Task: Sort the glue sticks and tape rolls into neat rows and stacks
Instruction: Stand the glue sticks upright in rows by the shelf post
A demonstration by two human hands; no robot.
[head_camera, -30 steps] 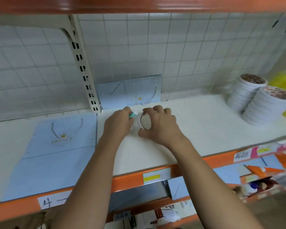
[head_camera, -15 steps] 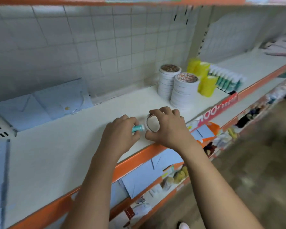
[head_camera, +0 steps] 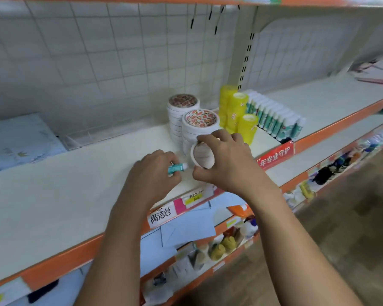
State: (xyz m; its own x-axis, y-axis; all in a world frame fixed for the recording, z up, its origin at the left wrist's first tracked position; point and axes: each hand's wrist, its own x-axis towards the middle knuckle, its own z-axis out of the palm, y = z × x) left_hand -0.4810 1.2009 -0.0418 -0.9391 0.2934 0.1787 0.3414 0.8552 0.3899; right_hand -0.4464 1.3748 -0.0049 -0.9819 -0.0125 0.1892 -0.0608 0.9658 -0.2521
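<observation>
The shelf (head_camera: 75, 191) is a long white board with an orange front edge (head_camera: 60, 268). At its far left lie some flat light blue paper bags (head_camera: 20, 140). Towards the right stand two piles of white tape rolls: the far stack (head_camera: 179, 115) and the near stack (head_camera: 199, 127), which touches it in front. Just to the right of them stand yellow tape rolls (head_camera: 237, 111), also piled, and close beside these are the glue sticks (head_camera: 274, 120), upright in rows with white caps. On the next section of the shelf, far to the right, lie pink and white papers (head_camera: 378, 74). On the front edge are fixed a white label (head_camera: 161, 216) and a red label (head_camera: 274, 156).
</observation>
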